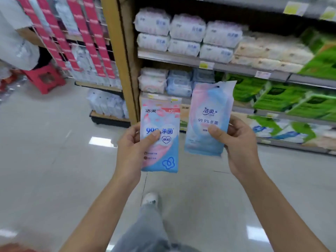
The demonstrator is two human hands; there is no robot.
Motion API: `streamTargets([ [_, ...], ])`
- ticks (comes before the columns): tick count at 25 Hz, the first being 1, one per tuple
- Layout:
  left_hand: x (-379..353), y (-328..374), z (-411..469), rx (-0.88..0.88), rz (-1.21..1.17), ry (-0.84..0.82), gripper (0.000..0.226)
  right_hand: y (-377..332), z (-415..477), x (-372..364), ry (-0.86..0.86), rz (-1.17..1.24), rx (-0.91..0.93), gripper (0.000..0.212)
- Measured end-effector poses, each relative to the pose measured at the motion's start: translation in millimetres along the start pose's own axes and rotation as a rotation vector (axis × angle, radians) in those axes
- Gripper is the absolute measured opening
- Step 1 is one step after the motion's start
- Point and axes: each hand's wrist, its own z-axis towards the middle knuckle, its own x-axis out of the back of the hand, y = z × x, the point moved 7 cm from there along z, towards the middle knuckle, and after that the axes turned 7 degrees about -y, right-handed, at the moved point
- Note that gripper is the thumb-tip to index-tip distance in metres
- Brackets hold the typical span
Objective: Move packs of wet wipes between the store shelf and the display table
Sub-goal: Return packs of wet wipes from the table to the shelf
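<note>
Stocked store shelving (pixel 209 60) is standing ahead while 2 soft plastic packs are being carried: left hand (pixel 133 150) pinching the pink-and-blue pack (pixel 160 142), right hand (pixel 238 140) pinching the pale blue pack (pixel 209 120). Keeping thumbs firm probably prevents slipping.

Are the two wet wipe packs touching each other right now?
Apart. The head view shows a narrow strip of floor and background between the left pack and the right pack.
</note>
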Motion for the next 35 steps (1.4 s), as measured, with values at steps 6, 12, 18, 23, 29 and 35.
streamTargets([
  [6,-142,0,120,0.008,0.053,-0.238,0.038,-30,70,113,0.231,0.033,0.075,0.049],
  [12,-305,33,222,-0.04,0.101,-0.458,0.033,-98,141,223,0.433,0.097,0.226,0.045],
  [18,-442,38,285,-0.103,0.113,-0.507,0.046,-127,212,328,0.458,0.103,0.255,0.049],
  [23,-509,32,329,-0.167,0.043,-0.378,0.043,-169,301,388,0.34,0.015,0.264,0.05],
  [29,-544,72,389,-0.278,0.009,-0.269,0.035,-223,413,395,0.233,-0.05,0.323,0.037],
  [35,-561,118,474,-0.358,0.021,-0.276,0.034,-253,516,378,0.325,-0.108,0.414,0.035],
])
